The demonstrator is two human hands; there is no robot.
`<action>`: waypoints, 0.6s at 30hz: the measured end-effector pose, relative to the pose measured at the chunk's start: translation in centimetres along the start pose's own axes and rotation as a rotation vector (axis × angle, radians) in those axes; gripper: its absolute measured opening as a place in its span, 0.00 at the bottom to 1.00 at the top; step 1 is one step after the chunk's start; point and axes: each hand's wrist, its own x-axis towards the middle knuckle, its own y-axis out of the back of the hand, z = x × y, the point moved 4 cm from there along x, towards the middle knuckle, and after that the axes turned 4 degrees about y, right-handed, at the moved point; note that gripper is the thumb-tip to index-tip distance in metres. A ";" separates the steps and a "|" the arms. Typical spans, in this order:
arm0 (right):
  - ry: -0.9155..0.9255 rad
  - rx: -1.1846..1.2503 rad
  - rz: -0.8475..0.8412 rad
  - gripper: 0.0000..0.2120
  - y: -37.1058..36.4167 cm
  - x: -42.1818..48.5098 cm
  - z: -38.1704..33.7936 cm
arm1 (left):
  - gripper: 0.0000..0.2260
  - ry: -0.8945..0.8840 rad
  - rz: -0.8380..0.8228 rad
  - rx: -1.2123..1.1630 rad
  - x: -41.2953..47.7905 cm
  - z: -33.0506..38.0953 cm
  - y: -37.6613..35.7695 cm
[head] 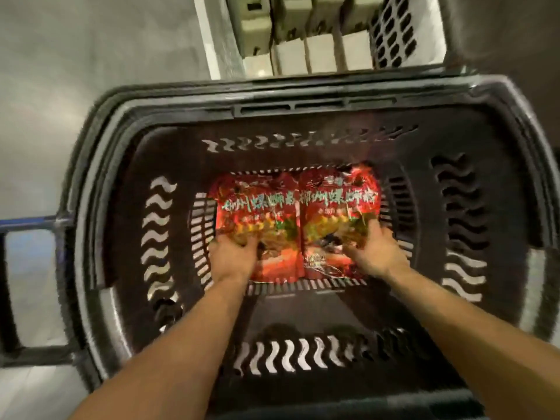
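Note:
Two red food packets with green lettering lie side by side on the floor of a deep black shopping basket [303, 104]. My left hand [231, 259] grips the near left corner of the left packet [257, 207], fingers curled over its lower part. My right hand [374, 251] grips the near right edge of the right packet [339, 204], whose far right corner is lifted and crumpled. Both forearms reach down into the basket from the near side. The picture is slightly blurred.
The basket's walls carry wavy slots, and its dark handle frame [27, 231] sticks out to the left. Beyond the far rim stands a white shelf with several pale boxes [303, 34] and a perforated black panel [392, 31]. Grey floor lies to the left.

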 end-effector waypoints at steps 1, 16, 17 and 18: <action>-0.028 0.012 0.011 0.40 -0.6 1.3 0.6 | 0.31 0.038 0.011 -0.007 1.0 -0.7 -1.1; -0.265 0.716 0.088 0.24 -3.8 6.4 2.7 | 0.11 0.116 -0.224 -0.300 3.9 -1.3 -4.0; -0.252 0.720 0.040 0.19 -3.9 6.5 2.7 | 0.11 0.116 -0.259 -0.325 3.9 -1.3 -4.0; -0.239 0.715 0.015 0.15 -4.0 6.6 2.7 | 0.11 0.108 -0.292 -0.332 3.7 -1.2 -3.9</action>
